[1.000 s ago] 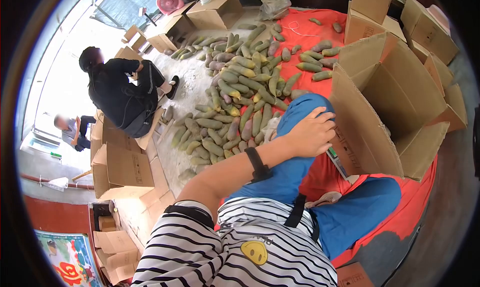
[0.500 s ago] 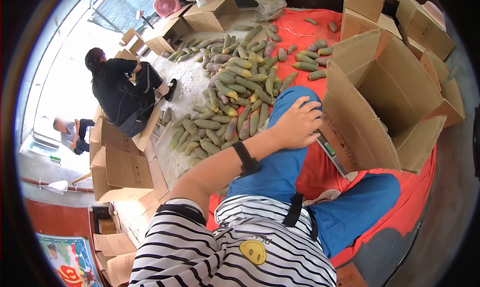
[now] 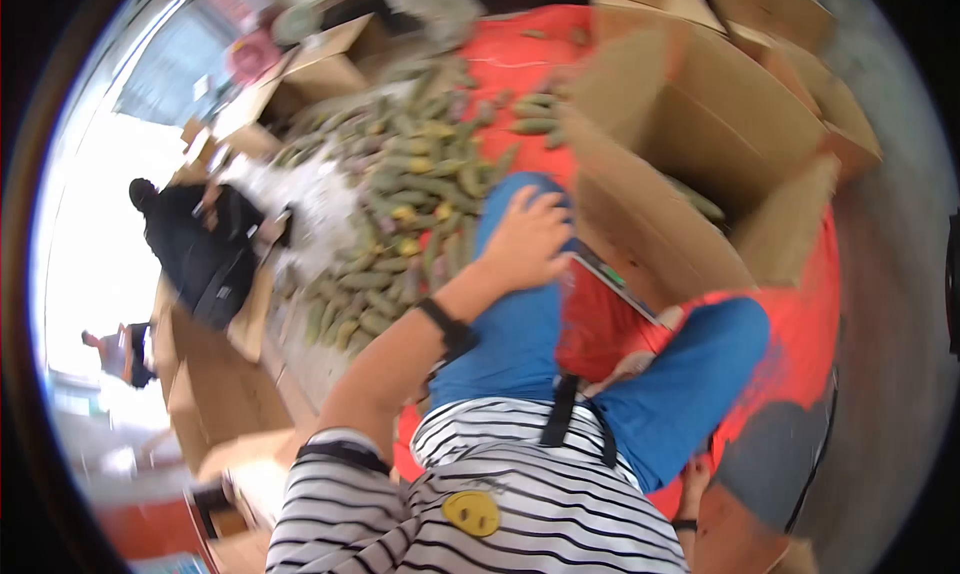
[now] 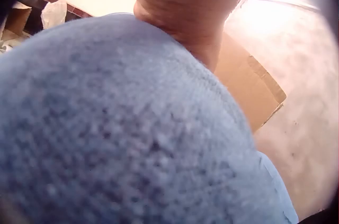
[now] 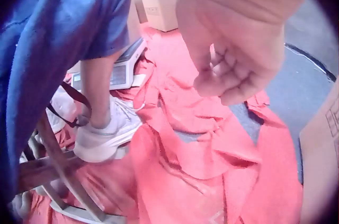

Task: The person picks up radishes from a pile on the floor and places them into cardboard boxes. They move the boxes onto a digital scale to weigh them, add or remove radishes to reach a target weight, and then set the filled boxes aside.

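My left hand (image 3: 528,236) rests on the raised knee of my blue trousers (image 3: 520,319), fingers spread over it. In the left wrist view the blue cloth (image 4: 132,123) fills most of the picture and hides the fingers. Low at my right side hangs my right hand (image 5: 233,68), fingers loosely curled with nothing in them, above the red sheet (image 5: 196,155). In front of me an open cardboard box (image 3: 650,209) stands by a digital scale (image 3: 612,276). Long green vegetables (image 3: 700,200) show inside it.
A big heap of long green and purplish vegetables (image 3: 400,189) covers the floor ahead. More cardboard boxes (image 3: 225,394) stand left and behind the open box. A person in black (image 3: 205,254) sits at the left. A cardboard box (image 5: 323,144) is close to my right hand.
My view has swung, so the heap and box sit farther left and the picture is blurred. My right hand has come into view at lower right. The left hand stays on the knee.
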`<action>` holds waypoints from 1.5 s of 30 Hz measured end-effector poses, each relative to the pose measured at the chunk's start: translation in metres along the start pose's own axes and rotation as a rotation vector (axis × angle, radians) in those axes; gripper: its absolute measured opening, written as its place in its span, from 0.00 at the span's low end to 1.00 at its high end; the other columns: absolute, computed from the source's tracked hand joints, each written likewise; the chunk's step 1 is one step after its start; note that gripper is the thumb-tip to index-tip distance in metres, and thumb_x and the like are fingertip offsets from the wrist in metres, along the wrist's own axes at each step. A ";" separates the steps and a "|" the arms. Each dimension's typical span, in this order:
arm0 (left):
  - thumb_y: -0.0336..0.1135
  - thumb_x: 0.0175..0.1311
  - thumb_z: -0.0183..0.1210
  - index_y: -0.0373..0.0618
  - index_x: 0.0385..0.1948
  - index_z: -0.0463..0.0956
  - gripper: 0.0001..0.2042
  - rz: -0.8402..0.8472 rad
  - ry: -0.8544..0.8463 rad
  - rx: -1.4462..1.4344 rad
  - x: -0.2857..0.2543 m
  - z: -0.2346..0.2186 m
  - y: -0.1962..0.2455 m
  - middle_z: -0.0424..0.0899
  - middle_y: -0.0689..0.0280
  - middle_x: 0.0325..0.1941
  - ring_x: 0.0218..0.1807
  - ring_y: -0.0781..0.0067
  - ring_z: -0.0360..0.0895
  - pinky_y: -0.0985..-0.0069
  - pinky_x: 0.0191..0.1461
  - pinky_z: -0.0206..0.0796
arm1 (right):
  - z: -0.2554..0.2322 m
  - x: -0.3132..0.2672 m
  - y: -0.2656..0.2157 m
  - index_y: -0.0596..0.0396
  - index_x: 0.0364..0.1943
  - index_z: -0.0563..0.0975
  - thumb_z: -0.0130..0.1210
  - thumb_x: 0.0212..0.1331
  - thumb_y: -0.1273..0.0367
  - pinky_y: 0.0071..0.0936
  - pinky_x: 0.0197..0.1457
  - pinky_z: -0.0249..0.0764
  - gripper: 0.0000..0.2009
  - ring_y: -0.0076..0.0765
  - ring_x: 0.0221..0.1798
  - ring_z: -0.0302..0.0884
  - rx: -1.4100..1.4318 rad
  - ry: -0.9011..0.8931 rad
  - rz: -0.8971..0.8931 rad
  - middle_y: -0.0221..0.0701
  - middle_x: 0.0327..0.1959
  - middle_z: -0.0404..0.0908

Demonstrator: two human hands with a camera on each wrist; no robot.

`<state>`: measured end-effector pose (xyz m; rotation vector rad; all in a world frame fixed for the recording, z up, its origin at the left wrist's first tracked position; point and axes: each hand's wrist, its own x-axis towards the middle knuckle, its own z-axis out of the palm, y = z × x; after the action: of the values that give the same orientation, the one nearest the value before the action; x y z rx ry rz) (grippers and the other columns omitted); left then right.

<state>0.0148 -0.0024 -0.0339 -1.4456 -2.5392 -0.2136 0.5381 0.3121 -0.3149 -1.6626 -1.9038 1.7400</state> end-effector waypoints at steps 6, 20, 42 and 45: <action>0.40 0.51 0.62 0.44 0.36 0.79 0.13 0.128 -0.018 -0.070 0.022 0.004 0.008 0.78 0.57 0.53 0.65 0.50 0.65 0.48 0.71 0.47 | 0.039 -0.036 -0.041 0.54 0.30 0.77 0.55 0.66 0.62 0.21 0.24 0.67 0.12 0.19 0.22 0.69 -0.026 0.179 0.039 0.23 0.22 0.74; 0.38 0.57 0.59 0.42 0.29 0.78 0.09 0.381 -0.257 0.064 0.049 0.019 0.018 0.80 0.60 0.40 0.59 0.55 0.70 0.50 0.73 0.42 | 0.102 -0.115 -0.049 0.57 0.28 0.78 0.45 0.68 0.53 0.28 0.30 0.73 0.22 0.27 0.24 0.78 0.070 0.247 0.159 0.31 0.20 0.79; 0.41 0.59 0.58 0.43 0.34 0.79 0.11 0.462 -0.237 0.120 0.062 0.035 0.025 0.81 0.56 0.42 0.58 0.55 0.72 0.51 0.71 0.47 | -0.064 -0.136 -0.007 0.58 0.40 0.79 0.50 0.67 0.62 0.23 0.40 0.74 0.13 0.24 0.35 0.78 0.357 1.020 0.089 0.31 0.32 0.81; 0.41 0.60 0.58 0.42 0.35 0.79 0.12 0.464 -0.254 0.116 0.062 0.031 0.026 0.81 0.55 0.43 0.58 0.55 0.72 0.51 0.71 0.47 | -0.078 -0.128 -0.005 0.56 0.47 0.79 0.52 0.62 0.61 0.31 0.49 0.75 0.16 0.38 0.45 0.81 0.182 1.132 0.040 0.40 0.40 0.84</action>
<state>0.0032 0.0698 -0.0478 -2.0645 -2.2557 0.2009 0.6388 0.2742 -0.2108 -1.9410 -1.1189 0.6077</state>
